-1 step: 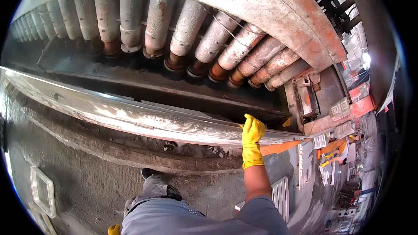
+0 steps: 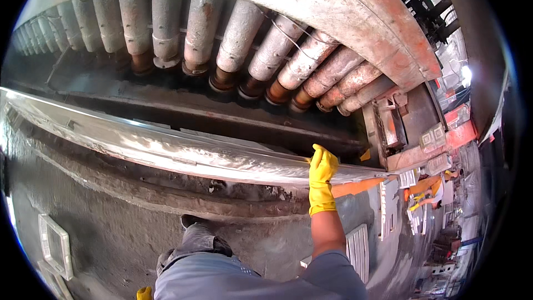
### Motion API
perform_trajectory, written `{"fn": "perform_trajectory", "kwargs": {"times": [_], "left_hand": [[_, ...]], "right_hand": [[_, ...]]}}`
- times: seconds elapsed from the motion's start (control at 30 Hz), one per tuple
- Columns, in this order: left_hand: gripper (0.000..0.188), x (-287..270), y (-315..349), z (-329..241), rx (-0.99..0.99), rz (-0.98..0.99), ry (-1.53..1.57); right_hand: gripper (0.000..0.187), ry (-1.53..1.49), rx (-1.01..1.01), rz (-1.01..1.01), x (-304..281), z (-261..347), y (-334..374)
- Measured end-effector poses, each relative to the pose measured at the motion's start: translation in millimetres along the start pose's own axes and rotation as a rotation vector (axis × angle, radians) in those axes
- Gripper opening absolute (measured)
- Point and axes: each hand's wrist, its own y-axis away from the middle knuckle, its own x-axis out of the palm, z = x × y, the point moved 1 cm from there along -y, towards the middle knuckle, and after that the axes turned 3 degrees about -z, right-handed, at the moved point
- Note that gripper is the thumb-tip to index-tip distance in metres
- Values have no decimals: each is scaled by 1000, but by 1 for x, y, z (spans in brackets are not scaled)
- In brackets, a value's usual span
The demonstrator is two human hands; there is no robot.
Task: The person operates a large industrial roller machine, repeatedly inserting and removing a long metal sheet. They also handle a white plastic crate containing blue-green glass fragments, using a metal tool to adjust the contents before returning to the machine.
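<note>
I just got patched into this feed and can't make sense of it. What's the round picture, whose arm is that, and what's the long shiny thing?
It is a fisheye camera on a person's head, looking down, so straight edges bend. The arm is their own: the right hand, in a yellow glove, rests on the edge of a long shiny metal strip. Above runs a row of dusty grey cylinders under a curved metal hood. Only a bit of the left hand, also gloved yellow, shows at the bottom edge. Below are the person's grey trousers and a grimy floor.
</note>
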Motion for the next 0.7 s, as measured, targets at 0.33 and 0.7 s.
{"fn": "perform_trajectory", "kwargs": {"times": [0.33, 0.7], "left_hand": [[48, -134, -95, -95, 323, -146, 222], [48, -315, -110, -9, 87, -126, 153]], "right_hand": [[15, -45, 89, -97, 39, 156, -38], [35, -326, -52, -162, 87, 521, -105]]}}
